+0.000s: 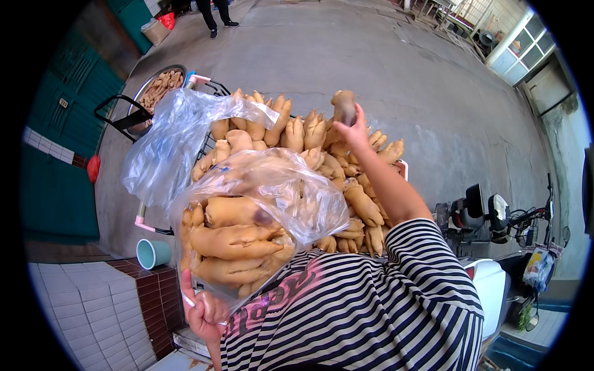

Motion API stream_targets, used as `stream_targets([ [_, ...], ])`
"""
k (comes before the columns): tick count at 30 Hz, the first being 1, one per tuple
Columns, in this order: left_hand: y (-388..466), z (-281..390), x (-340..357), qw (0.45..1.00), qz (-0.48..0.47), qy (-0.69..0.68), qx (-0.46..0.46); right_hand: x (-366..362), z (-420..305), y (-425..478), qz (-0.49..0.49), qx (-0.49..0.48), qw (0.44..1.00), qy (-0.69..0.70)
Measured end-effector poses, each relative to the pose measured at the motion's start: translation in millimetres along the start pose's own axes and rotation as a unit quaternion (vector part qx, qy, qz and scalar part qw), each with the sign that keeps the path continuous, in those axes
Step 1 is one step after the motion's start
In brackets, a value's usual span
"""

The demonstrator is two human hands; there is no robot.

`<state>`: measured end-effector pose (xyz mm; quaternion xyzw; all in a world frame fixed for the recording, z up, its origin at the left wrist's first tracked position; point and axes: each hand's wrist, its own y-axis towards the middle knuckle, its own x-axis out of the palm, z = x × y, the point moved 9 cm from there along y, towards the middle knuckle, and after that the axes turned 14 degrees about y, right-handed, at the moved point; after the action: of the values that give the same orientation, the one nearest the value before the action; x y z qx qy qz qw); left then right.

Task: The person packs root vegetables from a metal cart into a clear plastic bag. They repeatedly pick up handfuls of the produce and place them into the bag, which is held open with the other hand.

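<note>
My left hand (206, 311) grips the near edge of a clear plastic bag (320, 218), with its index finger stretched out along the film. Several tan pig's trotters (234, 241) lie inside the bag. At the far right of the pile, my right hand (353, 125) holds up a single trotter (343, 103) with a darkened patch. Beneath and around the bag, more trotters (364, 206) are heaped on a wire rack cart (204, 146), which they mostly hide. A second clear plastic bag (162, 143) drapes over the cart's left side.
A metal basin (183, 69) of brownish pieces stands beyond the cart's left end. A green bucket (153, 254) is by the tiled ledge (106, 297). Parked scooters (487, 278) stand at right. A person (216, 16) stands at the far side, near a sack (155, 31).
</note>
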<state>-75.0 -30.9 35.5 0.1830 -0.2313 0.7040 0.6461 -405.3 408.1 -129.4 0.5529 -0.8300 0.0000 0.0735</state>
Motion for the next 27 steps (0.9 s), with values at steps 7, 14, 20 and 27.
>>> stream_targets([
  [7, 0, 0, 3, 1.0, 0.006, -0.012, 0.003, 25, 17, -20, -0.004, -0.1, 0.961, -0.259],
  [14, 0, -1, 1, 1.0, 0.03, -0.004, -0.01, 3, 39, -10, 0.013, -0.086, 0.984, -0.156],
  [20, -3, 0, 2, 1.0, 0.028, -0.001, 0.0, -4, 79, -22, 0.069, 0.133, 0.984, 0.098],
  [27, 0, -3, 0, 0.999, 0.051, -0.015, -0.001, 4, 74, -25, -0.075, 0.189, 0.959, 0.196],
])
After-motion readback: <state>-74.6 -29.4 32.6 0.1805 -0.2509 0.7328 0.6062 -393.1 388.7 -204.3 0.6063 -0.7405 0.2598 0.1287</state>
